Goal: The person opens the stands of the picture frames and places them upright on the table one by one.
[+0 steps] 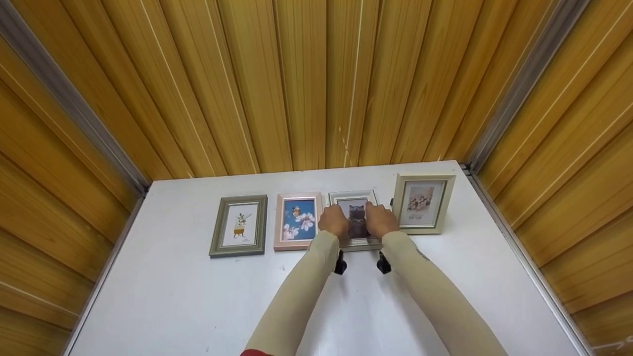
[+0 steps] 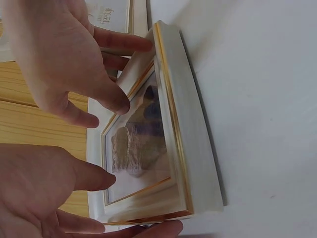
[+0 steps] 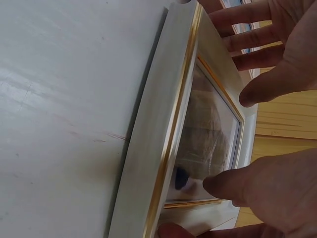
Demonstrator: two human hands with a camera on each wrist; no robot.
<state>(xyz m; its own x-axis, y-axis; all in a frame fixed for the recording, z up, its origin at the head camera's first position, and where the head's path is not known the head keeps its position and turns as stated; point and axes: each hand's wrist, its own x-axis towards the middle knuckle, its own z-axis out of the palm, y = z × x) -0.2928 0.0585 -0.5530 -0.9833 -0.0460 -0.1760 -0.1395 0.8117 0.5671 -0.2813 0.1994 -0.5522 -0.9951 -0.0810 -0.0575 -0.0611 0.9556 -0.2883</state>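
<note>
Cat frame [image 1: 357, 218]: lying between both hands on the white table [image 1: 198, 306], third in the row; white moulding with a gold inner line, glass over a dark cat picture.
Green frame [image 1: 239, 225]: lying flat, well to the left of the left hand, holding a plant print.
Pink frame [image 1: 298, 221]: lying just beside the left hand, holding white blossoms on blue.
Left hand [image 1: 334, 221]: curling over the frame's left edge, thumb resting on the glass, fingers wrapping the moulding.
Right hand [image 1: 381, 220]: gripping the opposite edge, fingers spread along the top, thumb pressing near the glass.
Beige frame [image 1: 423, 202]: standing upright just right of the right hand, holding a flower print.
Handling judgement: both hands should be keeping even pressure on the moulding, thumbs staying light on the glass, lifting level so neighbours are not getting knocked.
</note>
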